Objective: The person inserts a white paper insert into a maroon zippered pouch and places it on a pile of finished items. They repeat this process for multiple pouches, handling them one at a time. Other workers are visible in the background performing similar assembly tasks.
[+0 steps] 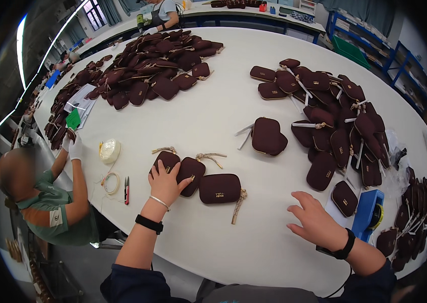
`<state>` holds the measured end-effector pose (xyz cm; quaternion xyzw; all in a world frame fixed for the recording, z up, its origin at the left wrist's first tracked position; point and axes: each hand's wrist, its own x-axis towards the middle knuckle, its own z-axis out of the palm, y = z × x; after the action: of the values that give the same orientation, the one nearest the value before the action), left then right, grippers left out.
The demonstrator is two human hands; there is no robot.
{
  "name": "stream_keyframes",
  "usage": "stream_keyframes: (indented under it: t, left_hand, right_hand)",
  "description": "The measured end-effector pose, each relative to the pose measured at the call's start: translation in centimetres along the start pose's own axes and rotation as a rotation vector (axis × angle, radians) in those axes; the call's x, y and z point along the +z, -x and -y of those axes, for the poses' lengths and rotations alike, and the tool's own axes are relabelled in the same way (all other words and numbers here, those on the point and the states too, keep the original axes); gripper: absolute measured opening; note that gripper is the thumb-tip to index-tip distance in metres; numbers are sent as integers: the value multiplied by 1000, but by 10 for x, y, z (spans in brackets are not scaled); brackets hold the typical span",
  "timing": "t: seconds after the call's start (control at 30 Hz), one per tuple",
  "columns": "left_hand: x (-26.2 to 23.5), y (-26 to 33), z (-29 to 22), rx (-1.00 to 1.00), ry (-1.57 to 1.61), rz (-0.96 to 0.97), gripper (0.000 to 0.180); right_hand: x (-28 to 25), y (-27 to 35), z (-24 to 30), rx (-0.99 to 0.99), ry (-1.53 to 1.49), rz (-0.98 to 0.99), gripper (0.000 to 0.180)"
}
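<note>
Three dark maroon pouches with beige cords lie in a row on the white table (223, 96). My left hand (165, 183) rests flat on the left pouch (167, 160) and touches the middle pouch (192, 170). The right pouch (219, 188) lies beside them, untouched. My right hand (314, 218) hovers open over bare table, fingers spread, holding nothing. It is nearest to a single pouch (344, 198) and a blue tape dispenser (369, 214).
Large heaps of maroon pouches lie at the far left (153, 60) and right (339, 116), with a small stack (268, 136) in the middle. A seated person in white gloves (74, 147) works at the left by a thread spool (110, 150) and snips (126, 190).
</note>
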<state>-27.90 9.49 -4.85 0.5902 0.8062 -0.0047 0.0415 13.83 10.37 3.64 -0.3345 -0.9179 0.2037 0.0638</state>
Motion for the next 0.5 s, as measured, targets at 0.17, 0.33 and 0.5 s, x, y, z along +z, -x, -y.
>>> stream_keyframes:
  t: [0.17, 0.33, 0.5]
  left_hand:
    - [-3, 24, -10, 41, -1, -30, 77]
    - [-175, 97, -9, 96, -157, -681, 68]
    - [-228, 187, 0, 815, 683, -1174, 45]
  right_hand:
    - [3, -8, 5, -38, -1, -1, 39]
    - [-9, 7, 2, 26, 22, 51, 40]
    - [-13, 30, -11, 132, 4, 35, 38]
